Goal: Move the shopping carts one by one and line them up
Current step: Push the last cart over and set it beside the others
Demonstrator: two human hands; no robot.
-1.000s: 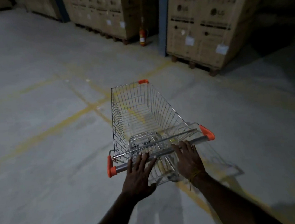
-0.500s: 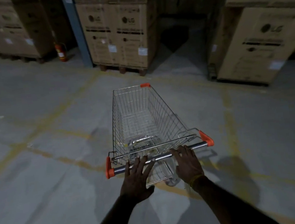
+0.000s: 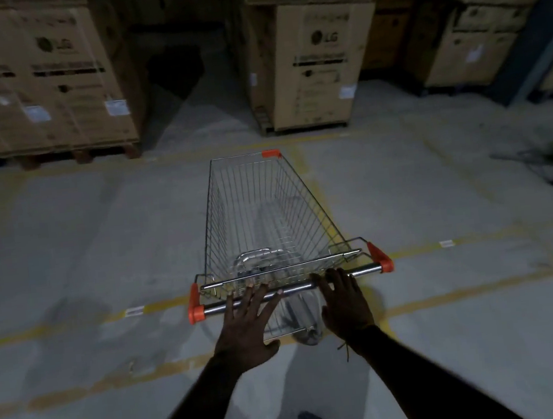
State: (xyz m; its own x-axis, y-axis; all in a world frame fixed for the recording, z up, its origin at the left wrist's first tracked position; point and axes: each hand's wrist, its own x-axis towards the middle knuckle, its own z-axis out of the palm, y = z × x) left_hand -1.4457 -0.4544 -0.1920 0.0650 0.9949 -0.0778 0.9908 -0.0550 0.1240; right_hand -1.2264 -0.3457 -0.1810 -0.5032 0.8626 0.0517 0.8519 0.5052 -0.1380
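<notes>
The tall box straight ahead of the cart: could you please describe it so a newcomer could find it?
Follow the shopping cart forward to the stacked cartons. Right of the dark gap stands a tall upright carton. Unlike the wide cartons to the left, it is narrow.

A grey concrete floor (image 3: 64, 233) is marked with worn yellow painted lines (image 3: 40, 329). On it are stood a wire shopping cart (image 3: 262, 217) and stacked brown cardboard boxes (image 3: 314, 67).

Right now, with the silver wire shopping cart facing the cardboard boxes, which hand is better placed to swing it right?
Left, probably. The left hand presses the chrome handle bar with straight fingers left of its middle; pushing there should turn the silver wire shopping cart rightward. The right hand rests nearer the centre.
</notes>
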